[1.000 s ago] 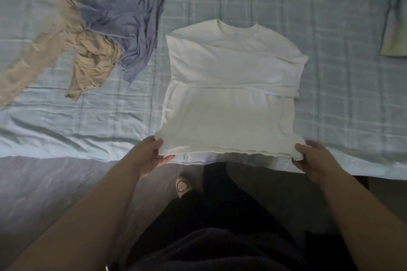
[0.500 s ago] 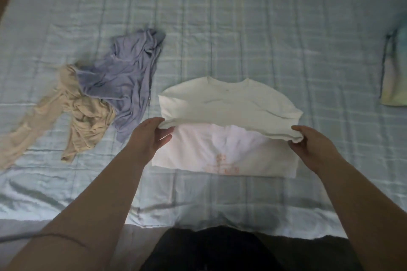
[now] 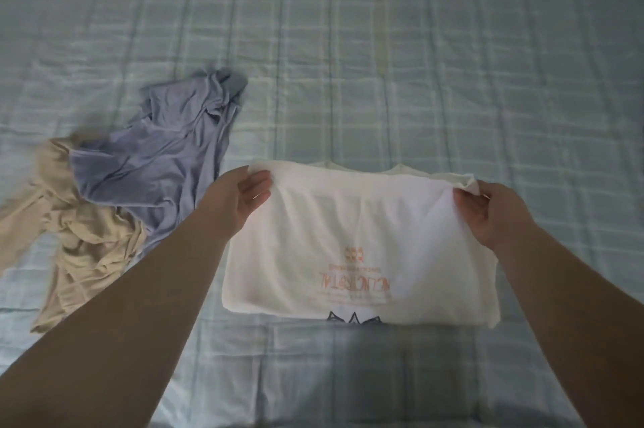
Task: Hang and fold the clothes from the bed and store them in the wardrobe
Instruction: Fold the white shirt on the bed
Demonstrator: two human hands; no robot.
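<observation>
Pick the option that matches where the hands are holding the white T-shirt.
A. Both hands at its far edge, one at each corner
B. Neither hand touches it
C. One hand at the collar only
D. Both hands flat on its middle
A: the left hand and right hand each pinch a far corner of the white T-shirt, folded on the bed.

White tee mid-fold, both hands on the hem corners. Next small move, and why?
Probably lower the hem onto the collar edge and let go. The left hand and right hand hold the white T-shirt hem folded up almost level with the collar, so the halves nearly align.
</observation>
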